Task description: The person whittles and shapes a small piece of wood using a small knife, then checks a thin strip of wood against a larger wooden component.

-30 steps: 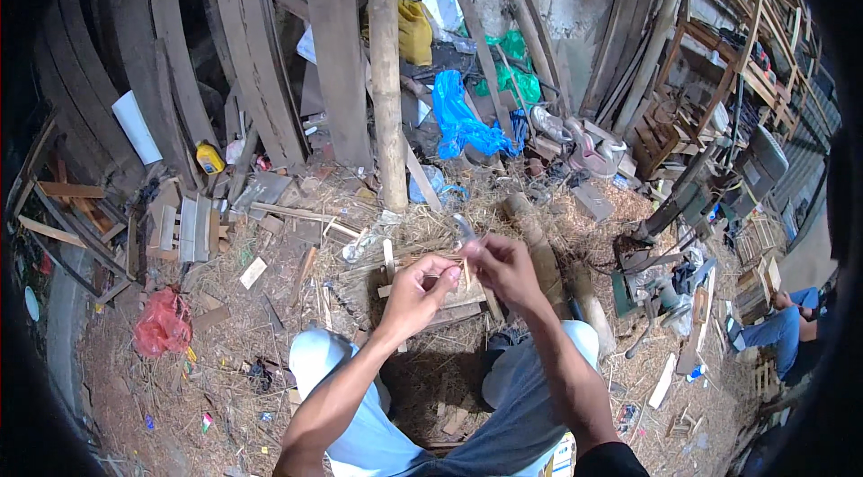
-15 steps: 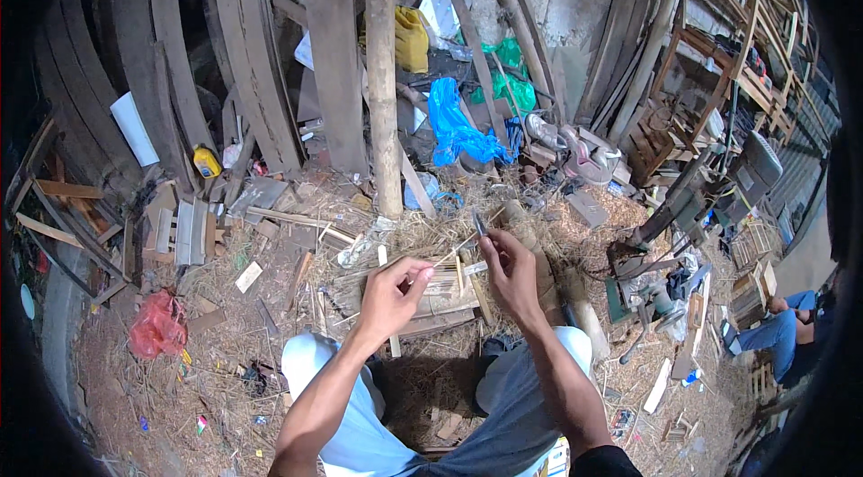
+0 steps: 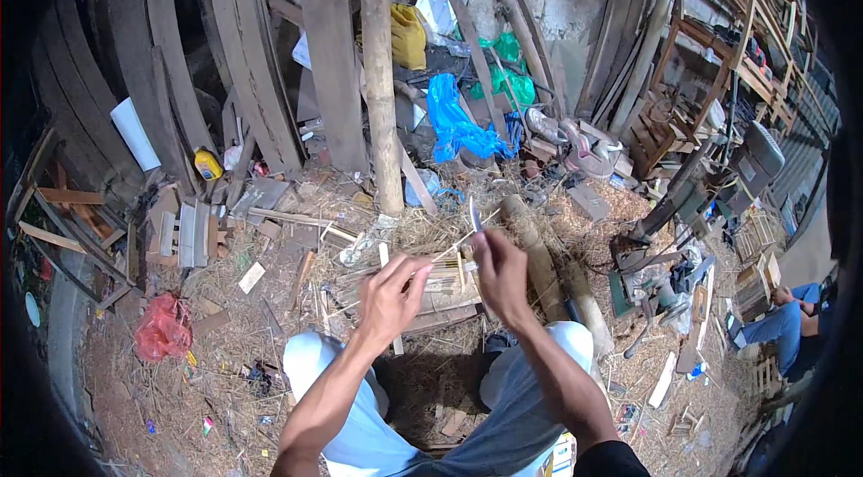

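My left hand (image 3: 393, 295) pinches a thin pale stick (image 3: 447, 252), which slants up and to the right toward my other hand. Closed around a knife, my right hand (image 3: 502, 281) keeps the blade (image 3: 475, 214) pointing up and away from me, next to the stick. The handle is hidden in my fingers. Whether the blade touches the stick I cannot tell. Below and beyond both hands, several similar thin sticks (image 3: 439, 283) lie side by side on the ground, between my knees.
A bamboo post (image 3: 382, 99) rises straight ahead. Thick poles (image 3: 538, 261) lie to the right, near a metal machine (image 3: 661, 288). Blue plastic (image 3: 457, 122) lies beyond, a red plastic bag (image 3: 164, 326) at left. Another person (image 3: 780, 329) sits at far right.
The knife blade has turned and now shows its bright flat side. My right hand has shifted slightly down and left; my left hand stays pinched on the stick.
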The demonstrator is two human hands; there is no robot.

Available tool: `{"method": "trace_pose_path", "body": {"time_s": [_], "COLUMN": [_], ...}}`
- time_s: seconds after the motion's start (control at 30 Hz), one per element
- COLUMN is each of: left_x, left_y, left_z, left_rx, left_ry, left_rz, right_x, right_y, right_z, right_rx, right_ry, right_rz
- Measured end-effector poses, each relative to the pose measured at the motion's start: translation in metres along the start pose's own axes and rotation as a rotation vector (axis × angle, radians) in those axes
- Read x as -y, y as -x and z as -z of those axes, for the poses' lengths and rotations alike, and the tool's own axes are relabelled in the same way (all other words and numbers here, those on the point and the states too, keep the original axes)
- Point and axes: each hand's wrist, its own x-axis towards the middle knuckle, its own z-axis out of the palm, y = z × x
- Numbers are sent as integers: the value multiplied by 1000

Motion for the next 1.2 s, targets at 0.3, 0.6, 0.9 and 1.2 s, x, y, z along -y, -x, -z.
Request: {"method": "trace_pose_path", "body": {"time_s": [0.3,0.6,0.9,1.2], "left_x": [8,14,10,14], "left_y": [-1,1,1,3], "left_z": [-5,1,-5,-14], "left_rx": [34,-7,7,-11], "left_ry": [59,-109,-126,-148], "left_rz": [97,-37,-30,-21], "right_x": [2,10,13,8], "right_y": [18,-3,-6,13], "right_z": [-20,-2,-1,-17], "right_rx": [139,-7,-115,38], "right_ry": [-45,-130,-157,-48], "right_rz": [28,-86,-71,46]}}
